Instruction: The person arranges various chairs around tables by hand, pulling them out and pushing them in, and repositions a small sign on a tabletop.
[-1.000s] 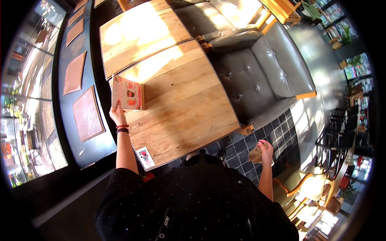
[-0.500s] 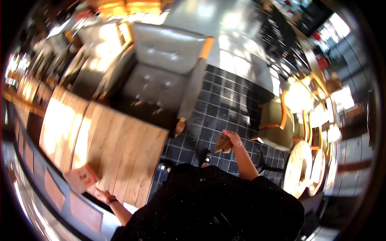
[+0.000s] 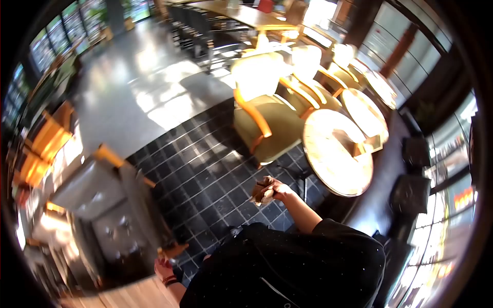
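Note:
In my right hand (image 3: 280,190) is a crumpled brown cloth (image 3: 262,191), closed in my fingers and held out over the dark tiled floor. My left hand (image 3: 164,270), with dark bands at the wrist, is low beside the wooden table (image 3: 136,296). Its fingers look loosely apart and slightly blurred, with nothing visible in them. Just beyond that hand is the wooden front end of the grey tufted armchair's (image 3: 120,231) arm.
To my right, a round table (image 3: 328,154) carries a small wooden stand (image 3: 365,148). Olive chairs (image 3: 272,128) with wooden arms line that side, beside a dark bench (image 3: 377,192). Black tiles (image 3: 200,169) run ahead towards a grey floor (image 3: 123,97).
My view has swung right, towards the round tables. My left hand has come away from the wooden table and the printed card there, now out of sight. The right hand still holds the cloth.

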A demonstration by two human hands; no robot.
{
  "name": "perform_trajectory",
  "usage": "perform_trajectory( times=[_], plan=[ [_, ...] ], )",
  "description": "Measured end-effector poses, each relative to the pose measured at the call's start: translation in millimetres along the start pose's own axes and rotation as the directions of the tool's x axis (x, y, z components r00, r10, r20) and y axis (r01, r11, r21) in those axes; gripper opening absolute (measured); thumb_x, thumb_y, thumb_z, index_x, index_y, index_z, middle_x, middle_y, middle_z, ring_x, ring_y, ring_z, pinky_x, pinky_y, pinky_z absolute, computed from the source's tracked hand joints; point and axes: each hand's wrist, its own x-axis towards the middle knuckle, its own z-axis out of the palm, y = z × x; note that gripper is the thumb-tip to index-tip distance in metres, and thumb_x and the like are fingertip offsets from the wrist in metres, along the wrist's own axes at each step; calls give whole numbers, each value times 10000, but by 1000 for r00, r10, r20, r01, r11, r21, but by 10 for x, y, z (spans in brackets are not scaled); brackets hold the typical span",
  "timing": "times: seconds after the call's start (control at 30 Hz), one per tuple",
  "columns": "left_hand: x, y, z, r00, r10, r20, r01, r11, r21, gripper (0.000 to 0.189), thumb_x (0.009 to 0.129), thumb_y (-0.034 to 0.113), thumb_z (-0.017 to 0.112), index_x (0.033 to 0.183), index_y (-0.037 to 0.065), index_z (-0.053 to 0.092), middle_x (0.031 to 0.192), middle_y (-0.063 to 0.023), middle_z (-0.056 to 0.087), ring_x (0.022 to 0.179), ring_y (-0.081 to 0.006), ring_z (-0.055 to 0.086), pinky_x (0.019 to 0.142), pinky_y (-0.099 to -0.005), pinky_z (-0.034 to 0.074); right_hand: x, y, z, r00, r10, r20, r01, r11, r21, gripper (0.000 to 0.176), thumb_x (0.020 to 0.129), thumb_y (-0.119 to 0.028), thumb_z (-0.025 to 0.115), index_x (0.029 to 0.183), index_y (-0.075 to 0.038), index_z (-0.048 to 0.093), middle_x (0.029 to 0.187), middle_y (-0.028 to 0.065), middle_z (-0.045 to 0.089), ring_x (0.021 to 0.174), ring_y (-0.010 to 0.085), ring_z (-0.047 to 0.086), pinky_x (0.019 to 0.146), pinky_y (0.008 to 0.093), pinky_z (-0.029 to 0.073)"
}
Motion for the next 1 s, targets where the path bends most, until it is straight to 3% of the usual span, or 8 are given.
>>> perform_trajectory(
  times=[0.17,0.3,0.43,0.47,0.57,0.63,0.83,1.0],
  plan=[
    [414,-24,1457,985,-134,112,94,947,307,193,846,256,512,893,72,541,716,-58,574,543,-167,504,415,-279,362,38,-234,-824,913,-76,-401,246,888,390,343,747,105,417,1045,-54,476,1015,157,546,1006,355,525,838,509,447],
    [950,-15,2094,950,-258,176,200,935,293,191,844,252,520,872,63,516,687,-70,546,528,-184,484,410,-288,362,61,-131,-987,936,112,-334,116,799,591,425,760,93,377,1116,-126,452,1119,146,541,1047,358,518,872,557,401],
    [1661,42,2509,893,-321,315,175,893,415,133,858,194,491,851,60,494,662,-60,502,498,-172,437,378,-301,333,257,-164,-759,843,229,-486,71,849,524,298,829,-72,385,1079,-97,545,1136,134,552,1031,369,520,892,589,355],
    [1608,142,2861,948,-305,94,267,919,290,134,866,188,479,870,55,488,646,-59,489,498,-166,435,367,-296,329,408,-221,-683,806,259,-532,40,873,486,296,865,-146,346,1059,-96,563,1125,139,558,1028,371,520,883,594,359],
    [2278,365,3396,861,-410,301,320,897,307,143,868,190,471,858,49,491,631,-61,481,492,-166,433,369,-288,338,1044,-272,-983,997,-32,-69,74,622,780,190,850,-152,373,860,-30,518,858,154,557,822,318,545,797,516,436],
    [2476,575,3931,902,-339,267,204,881,427,138,850,193,496,829,61,528,634,-50,493,493,-156,445,372,-283,341,1364,-651,-665,899,3,-438,316,690,651,128,836,-119,376,810,-33,467,793,139,520,739,292,529,757,468,464],
    [3071,1067,5758,926,-237,293,-5,769,639,190,794,254,570,886,88,570,712,-61,593,560,-154,540,428,-269,414,2254,-1563,-27,643,-315,-698,324,938,-124,331,670,129,426,965,19,529,871,161,600,740,312,621,641,441,539],
    [3063,993,7604,845,-246,475,-221,648,729,186,829,239,557,928,82,567,737,-63,600,588,-148,584,489,-258,466,2896,-1935,145,568,-289,-771,419,907,-32,345,612,113,463,939,23,526,827,151,589,693,286,613,609,385,539]
  ],
)
